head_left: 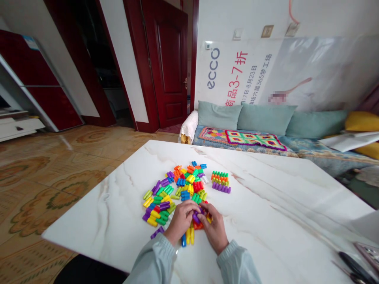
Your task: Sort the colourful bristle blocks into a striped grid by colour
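Both my hands meet over the near side of a pile of colourful plastic building pieces (166, 199), shaped like short joined tubes. My left hand (184, 219) and my right hand (213, 225) are closed with fingertips on a purple building piece (196, 217) between them. Red pieces (197, 225) lie just under the fingers, and yellow pieces (190, 236) and a blue piece (184, 240) lie toward me. Right of the pile stands a block of pieces (220, 182) set in neat rows of green, orange, yellow-green and purple. My fingers partly hide the held piece.
The white marble-patterned table (266, 221) carries everything. At its right edge lie a black-handled tool (357, 266) and a phone-like object (368, 252). Behind the table stands a sofa (308, 149) with green cushions (263, 118); a red door (167, 63) is at the back.
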Available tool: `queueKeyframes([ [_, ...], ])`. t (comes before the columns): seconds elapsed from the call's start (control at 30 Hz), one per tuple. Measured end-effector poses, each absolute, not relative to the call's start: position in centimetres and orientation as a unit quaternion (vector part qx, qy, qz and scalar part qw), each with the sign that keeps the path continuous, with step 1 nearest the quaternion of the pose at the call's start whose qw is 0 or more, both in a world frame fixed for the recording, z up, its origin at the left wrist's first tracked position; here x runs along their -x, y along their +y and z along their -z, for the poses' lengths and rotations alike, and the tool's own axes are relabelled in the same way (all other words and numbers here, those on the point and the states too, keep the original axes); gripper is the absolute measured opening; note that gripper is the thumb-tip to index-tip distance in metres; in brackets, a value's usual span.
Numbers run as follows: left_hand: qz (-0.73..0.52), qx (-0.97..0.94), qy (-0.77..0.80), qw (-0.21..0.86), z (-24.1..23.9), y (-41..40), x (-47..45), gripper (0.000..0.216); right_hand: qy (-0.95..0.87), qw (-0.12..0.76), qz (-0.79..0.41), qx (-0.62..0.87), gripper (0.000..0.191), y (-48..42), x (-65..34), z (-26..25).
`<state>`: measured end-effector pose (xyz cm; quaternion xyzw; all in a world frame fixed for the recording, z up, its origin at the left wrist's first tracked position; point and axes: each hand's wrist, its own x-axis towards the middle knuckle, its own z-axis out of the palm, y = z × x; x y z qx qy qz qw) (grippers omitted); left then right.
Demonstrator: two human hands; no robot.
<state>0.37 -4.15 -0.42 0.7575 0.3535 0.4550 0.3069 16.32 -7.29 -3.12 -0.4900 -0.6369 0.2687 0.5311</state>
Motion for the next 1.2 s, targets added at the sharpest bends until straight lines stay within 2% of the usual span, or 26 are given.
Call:
queueKeyframes([
  [0.33,-0.472,-0.737,0.459,0.155,-0.5,-3.1,3.7,0.021,-0.595,0.555,-0.265,0.517,0.024,-7.2,-16.4,3.0],
  [0.4,-0.442,-0.726,0.513,0.122,-0.9,-1.9,5.6,0.021,-0.589,0.56,-0.282,0.51,0.027,-7.3,-16.2,2.7],
  [0.5,-0.327,-0.729,0.593,0.094,-1.7,0.1,7.9,0.027,-0.586,0.565,-0.318,0.487,0.036,-7.3,-16.0,2.6],
  [0.6,-0.253,-0.735,0.624,0.087,-2.3,1.6,8.5,0.033,-0.588,0.569,-0.309,0.486,0.035,-7.2,-16.0,2.7],
  [0.87,-0.167,-0.713,0.676,0.079,-2.0,3.2,6.7,0.037,-0.61,0.55,-0.248,0.514,0.025,-7.4,-16.4,2.9],
  [1.1,-0.204,-0.692,0.684,0.11,-1.6,4.0,5.9,0.047,-0.614,0.55,-0.241,0.512,0.025,-7.5,-16.2,2.3],
  [1.2,-0.254,-0.679,0.675,0.138,-2.0,4.2,6.2,0.038,-0.616,0.549,-0.242,0.511,0.024,-7.6,-16.2,2.2],
])
